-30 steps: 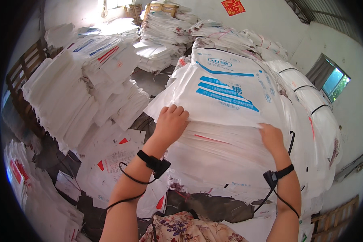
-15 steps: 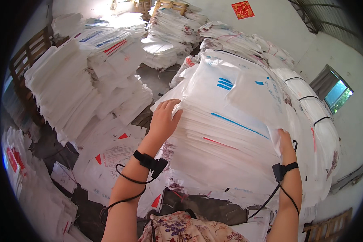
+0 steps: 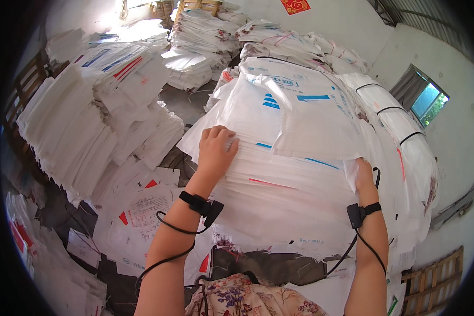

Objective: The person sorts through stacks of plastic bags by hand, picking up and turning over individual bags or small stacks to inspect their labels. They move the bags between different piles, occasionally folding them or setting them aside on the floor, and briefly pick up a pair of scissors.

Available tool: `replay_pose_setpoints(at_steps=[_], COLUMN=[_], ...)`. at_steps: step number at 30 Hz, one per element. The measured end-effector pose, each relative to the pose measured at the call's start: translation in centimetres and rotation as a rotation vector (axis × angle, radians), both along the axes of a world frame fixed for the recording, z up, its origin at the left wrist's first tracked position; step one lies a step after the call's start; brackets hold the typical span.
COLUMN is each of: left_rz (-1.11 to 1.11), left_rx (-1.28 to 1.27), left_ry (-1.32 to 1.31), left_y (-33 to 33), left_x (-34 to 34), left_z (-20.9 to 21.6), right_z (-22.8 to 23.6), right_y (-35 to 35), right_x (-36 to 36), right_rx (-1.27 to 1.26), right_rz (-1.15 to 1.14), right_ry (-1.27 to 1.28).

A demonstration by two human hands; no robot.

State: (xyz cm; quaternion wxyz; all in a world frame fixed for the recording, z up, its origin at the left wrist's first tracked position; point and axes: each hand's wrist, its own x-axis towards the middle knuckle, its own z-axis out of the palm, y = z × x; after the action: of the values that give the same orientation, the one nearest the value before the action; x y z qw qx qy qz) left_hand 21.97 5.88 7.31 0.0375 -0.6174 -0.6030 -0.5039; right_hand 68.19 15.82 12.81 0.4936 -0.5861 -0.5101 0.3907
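A broad stack of white woven plastic sacks with blue and red print lies in front of me. My left hand is at its left edge, fingers bent over a sack edge and the thumb apart from them below. On the right, my right hand grips the near right corner of the top sack; its fingers are partly hidden behind the sheet. This top sack lies loosely, with a raised fold along its left side and its near edge over the layers below. Both wrists wear black straps with cables.
Another tall pile of white sacks leans at the left. Strapped bundles lie along the right. More sack stacks stand at the back. Printed sacks cover floor at the lower left. A wooden pallet is at the lower right.
The top sack has shifted and now folds up along its left side, showing a blue printed bar. My left fingers have bent more. The whole view has shifted slightly.
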Motion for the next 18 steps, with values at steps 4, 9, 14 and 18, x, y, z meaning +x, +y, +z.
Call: replay_pose_setpoints(at_steps=[4, 9, 14, 18], left_rz=[-0.054, -0.090, -0.039, 0.137], left_rx=[-0.086, -0.101, -0.204, -0.125], left_ry=[-0.089, -0.172, -0.301, -0.199], left_y=[0.6, 1.0, 0.0, -0.2], left_x=[-2.1, -3.2, -1.7, -0.4], left_z=[-0.2, -1.0, -0.8, -2.2], right_z=[0.0, -0.3, -0.2, -0.7], right_y=[0.3, -1.3, -2.0, -1.7], right_x=[-0.6, -1.2, -0.1, 0.0], right_rx=[0.014, 0.019, -0.038, 0.030], right_rz=[0.023, -0.038, -0.057, -0.039], right_ry=[0.028, 0.072, 0.034, 0.069])
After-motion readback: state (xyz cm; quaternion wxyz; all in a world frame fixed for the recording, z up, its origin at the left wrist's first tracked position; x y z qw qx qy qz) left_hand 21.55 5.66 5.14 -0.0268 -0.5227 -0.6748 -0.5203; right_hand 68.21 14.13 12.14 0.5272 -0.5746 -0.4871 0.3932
